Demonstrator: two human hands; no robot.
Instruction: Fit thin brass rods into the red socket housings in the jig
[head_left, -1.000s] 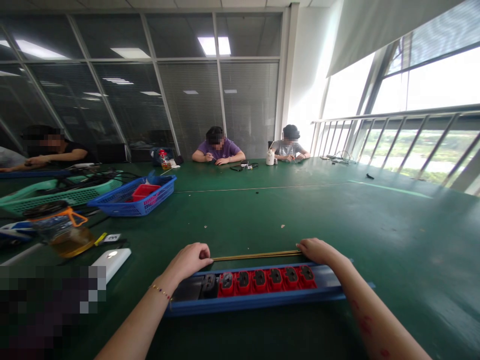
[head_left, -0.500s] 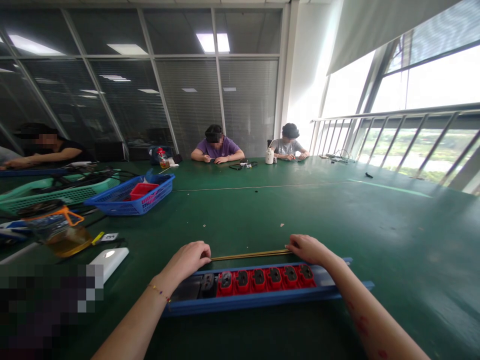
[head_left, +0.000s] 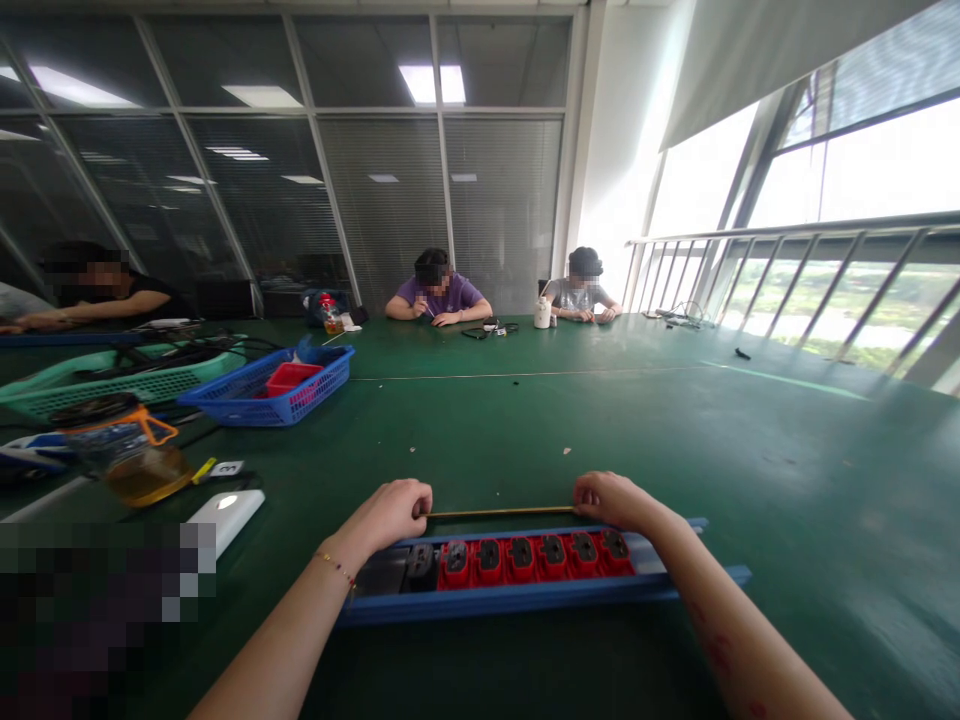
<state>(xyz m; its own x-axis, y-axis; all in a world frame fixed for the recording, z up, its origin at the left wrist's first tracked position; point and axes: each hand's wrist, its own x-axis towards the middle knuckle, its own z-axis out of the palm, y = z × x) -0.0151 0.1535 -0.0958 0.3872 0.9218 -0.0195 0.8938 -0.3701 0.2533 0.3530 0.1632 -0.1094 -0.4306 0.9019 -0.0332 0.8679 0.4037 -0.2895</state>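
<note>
A thin, straight brass-coloured strip (head_left: 499, 513) runs between my two hands, just beyond a long blue tray. My left hand (head_left: 397, 508) pinches its left end, with thumb and fingers closed. At the other end, the fingers of my right hand (head_left: 609, 497) are closed on the strip too. Nearer to me lies the blue tray (head_left: 525, 605), a channel with raised edges. In it stands a row of several red blocks (head_left: 517, 573) with black sockets, plus a dark grey one (head_left: 422, 567) at the left. My right forearm crosses over the tray's right end.
To the left are a white power bank-like object (head_left: 236, 520), a jar of amber liquid (head_left: 150, 475), a blue basket (head_left: 274, 400) holding a red box (head_left: 294, 378), and a green basket (head_left: 187, 372) with cables. Several people sit around the green table (head_left: 675, 430).
Two strips showed slightly apart between my hands before; now they appear as a single line. My left hand has shifted slightly right, and the camera view has turned a little.
</note>
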